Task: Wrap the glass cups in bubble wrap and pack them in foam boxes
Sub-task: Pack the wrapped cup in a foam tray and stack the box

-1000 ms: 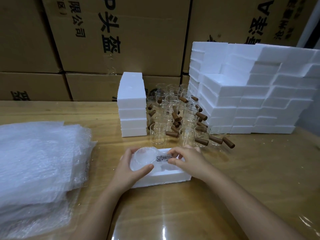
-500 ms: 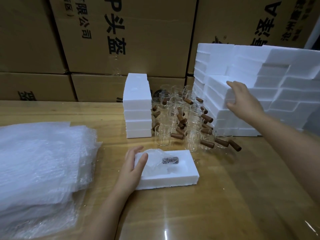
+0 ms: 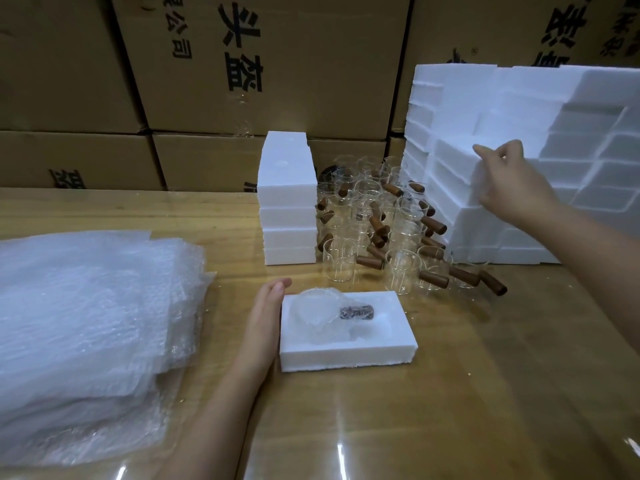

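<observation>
An open foam box half (image 3: 346, 351) lies on the wooden table in front of me. In its hollow rests a glass cup wrapped in bubble wrap (image 3: 322, 313), its brown handle pointing right. My left hand (image 3: 265, 317) lies flat against the box's left side, fingers straight. My right hand (image 3: 509, 181) is raised at the big foam stack (image 3: 450, 168) on the right and grips the edge of one foam piece there. Several bare glass cups with wooden handles (image 3: 374, 230) stand behind the box.
A thick pile of bubble wrap sheets (image 3: 86, 327) covers the table's left side. A short stack of foam boxes (image 3: 289, 202) stands left of the cups. Cardboard cartons (image 3: 277, 64) wall off the back.
My right hand left the wrapped cup's handle and rose to the foam stack on the right, where it now grips a piece. My left hand slid off the cup to the box's side.
</observation>
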The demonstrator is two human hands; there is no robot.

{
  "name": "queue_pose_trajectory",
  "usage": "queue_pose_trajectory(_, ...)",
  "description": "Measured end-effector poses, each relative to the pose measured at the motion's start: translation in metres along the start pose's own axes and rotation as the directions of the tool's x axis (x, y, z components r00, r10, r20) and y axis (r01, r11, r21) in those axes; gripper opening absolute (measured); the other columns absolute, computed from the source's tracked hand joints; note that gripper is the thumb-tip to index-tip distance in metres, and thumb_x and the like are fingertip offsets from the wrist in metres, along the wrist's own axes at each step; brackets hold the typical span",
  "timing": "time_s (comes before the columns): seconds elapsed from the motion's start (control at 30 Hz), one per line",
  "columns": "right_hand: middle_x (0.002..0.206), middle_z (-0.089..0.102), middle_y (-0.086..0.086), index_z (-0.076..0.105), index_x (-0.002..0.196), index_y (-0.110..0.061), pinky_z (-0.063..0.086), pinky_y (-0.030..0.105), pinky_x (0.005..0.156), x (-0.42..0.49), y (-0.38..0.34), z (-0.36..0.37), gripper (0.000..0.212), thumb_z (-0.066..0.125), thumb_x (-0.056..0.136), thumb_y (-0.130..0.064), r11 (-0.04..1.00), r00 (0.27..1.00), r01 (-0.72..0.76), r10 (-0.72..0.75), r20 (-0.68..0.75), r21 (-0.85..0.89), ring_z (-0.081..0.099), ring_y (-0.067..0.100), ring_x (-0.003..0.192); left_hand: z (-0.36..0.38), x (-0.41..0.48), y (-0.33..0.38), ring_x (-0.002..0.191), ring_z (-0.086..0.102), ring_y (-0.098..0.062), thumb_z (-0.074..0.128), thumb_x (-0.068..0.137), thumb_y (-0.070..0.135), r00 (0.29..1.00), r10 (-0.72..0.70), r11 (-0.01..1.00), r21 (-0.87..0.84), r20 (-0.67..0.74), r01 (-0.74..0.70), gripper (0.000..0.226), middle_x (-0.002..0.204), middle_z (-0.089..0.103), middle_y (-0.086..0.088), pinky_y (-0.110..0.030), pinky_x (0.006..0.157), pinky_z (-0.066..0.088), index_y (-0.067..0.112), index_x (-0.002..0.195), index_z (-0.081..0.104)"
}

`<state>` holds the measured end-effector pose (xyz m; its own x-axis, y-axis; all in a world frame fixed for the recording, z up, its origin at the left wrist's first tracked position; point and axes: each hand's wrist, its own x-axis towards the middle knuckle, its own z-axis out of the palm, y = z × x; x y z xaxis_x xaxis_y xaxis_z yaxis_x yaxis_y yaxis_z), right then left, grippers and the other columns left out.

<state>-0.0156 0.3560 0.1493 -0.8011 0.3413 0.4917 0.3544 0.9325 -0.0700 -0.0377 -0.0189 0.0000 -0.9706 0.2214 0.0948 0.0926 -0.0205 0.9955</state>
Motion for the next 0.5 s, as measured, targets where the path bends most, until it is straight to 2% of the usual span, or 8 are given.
queue_pose_trajectory(0.1, 0.127, 0.031, 0.018, 0.032, 0.145, -0.014, 0.05, 0.049, 0.08, -0.01, -0.021, -0.017, 0.068, 0.058, 0.083, -0.001, 0.999, 0.996, 0.042, -0.041, -0.085, 0.014, 0.043, 0.037, 0.113, 0.001, -0.002, 0.003, 0.106, 0.058, 0.001, 0.036, 0.08, 0.056, 1.0, -0.004, 0.999, -0.048, 0.013, 0.004, 0.048, 0.115, 0.061, 0.017, -0.02, 0.087, 0.046, 0.03, 0.113, 0.059)
queue_pose_trajectory(0.17, 0.126, 0.035, 0.018, 0.035, 0.142, -0.012, 0.05, 0.047, 0.079, -0.025, -0.039, -0.029, 0.067, 0.061, 0.081, 0.0, 0.987, 0.973, 0.109, -0.083, -0.213, 0.115, 0.047, 0.035, 0.111, 0.001, -0.003, 0.005, 0.101, 0.06, 0.0, 0.037, 0.085, 0.054, 1.0, -0.006, 0.995, -0.096, -0.001, 0.006, 0.044, 0.114, 0.062, 0.014, -0.017, 0.081, 0.045, 0.027, 0.112, 0.059)
queue_pose_trajectory(0.23, 0.125, 0.043, 0.015, 0.041, 0.134, -0.015, 0.049, 0.035, 0.076, -0.05, -0.056, -0.037, 0.057, 0.065, 0.083, -0.009, 0.933, 0.924, 0.156, -0.022, -0.381, 0.323, 0.053, 0.028, 0.104, 0.0, -0.002, 0.005, 0.105, 0.059, -0.007, 0.036, 0.099, 0.045, 0.998, -0.025, 0.989, -0.146, -0.053, 0.017, 0.035, 0.118, 0.063, 0.008, -0.022, 0.085, 0.045, 0.023, 0.112, 0.06)
queue_pose_trajectory(0.3, 0.115, 0.054, 0.002, 0.044, 0.123, -0.025, 0.043, 0.017, 0.068, -0.079, -0.072, -0.044, 0.047, 0.068, 0.083, -0.028, 0.778, 0.892, 0.154, 0.155, -0.424, 0.609, 0.055, 0.013, 0.088, -0.002, 0.001, 0.004, 0.108, 0.061, -0.012, 0.033, 0.102, 0.037, 0.992, -0.066, 0.972, -0.233, -0.104, 0.041, 0.035, 0.12, 0.063, 0.004, -0.024, 0.085, 0.047, 0.019, 0.113, 0.061)
queue_pose_trajectory(0.33, 0.108, 0.058, -0.006, 0.045, 0.118, -0.029, 0.042, 0.012, 0.063, -0.091, -0.078, -0.044, 0.044, 0.069, 0.082, -0.035, 0.664, 0.896, 0.134, 0.237, -0.377, 0.736, 0.054, 0.006, 0.079, -0.004, 0.003, 0.004, 0.108, 0.063, -0.013, 0.035, 0.102, 0.037, 0.989, -0.09, 0.957, -0.285, -0.121, 0.052, 0.035, 0.119, 0.064, 0.003, -0.025, 0.084, 0.049, 0.017, 0.115, 0.06)
queue_pose_trajectory(0.4, 0.102, 0.061, -0.014, 0.052, 0.116, -0.026, 0.043, 0.011, 0.062, -0.107, -0.083, -0.039, 0.041, 0.07, 0.081, -0.037, 0.415, 0.934, 0.001, 0.325, -0.15, 0.91, 0.053, 0.002, 0.072, -0.008, 0.005, 0.004, 0.106, 0.066, -0.014, 0.042, 0.101, 0.034, 0.981, -0.129, 0.929, -0.364, -0.143, 0.069, 0.029, 0.116, 0.067, 0.003, -0.028, 0.084, 0.052, 0.016, 0.115, 0.061)
queue_pose_trajectory(0.43, 0.102, 0.063, -0.014, 0.055, 0.119, -0.023, 0.045, 0.014, 0.063, -0.112, -0.083, -0.034, 0.04, 0.069, 0.083, -0.032, 0.274, 0.947, -0.102, 0.322, 0.009, 0.956, 0.055, 0.002, 0.074, -0.011, 0.006, 0.004, 0.104, 0.066, -0.013, 0.046, 0.099, 0.031, 0.979, -0.14, 0.919, -0.388, -0.149, 0.073, 0.024, 0.115, 0.068, 0.003, -0.03, 0.085, 0.053, 0.018, 0.112, 0.062)
queue_pose_trajectory(0.5, 0.096, 0.068, -0.008, 0.059, 0.116, -0.015, 0.047, 0.02, 0.067, -0.12, -0.081, -0.02, 0.036, 0.066, 0.081, -0.024, -0.032, 0.936, -0.281, 0.21, 0.282, 0.959, 0.061, 0.006, 0.076, -0.014, 0.008, 0.002, 0.103, 0.067, -0.013, 0.053, 0.097, 0.026, 0.976, -0.156, 0.902, -0.425, -0.152, 0.078, 0.016, 0.115, 0.068, 0.003, -0.033, 0.087, 0.053, 0.021, 0.109, 0.063)
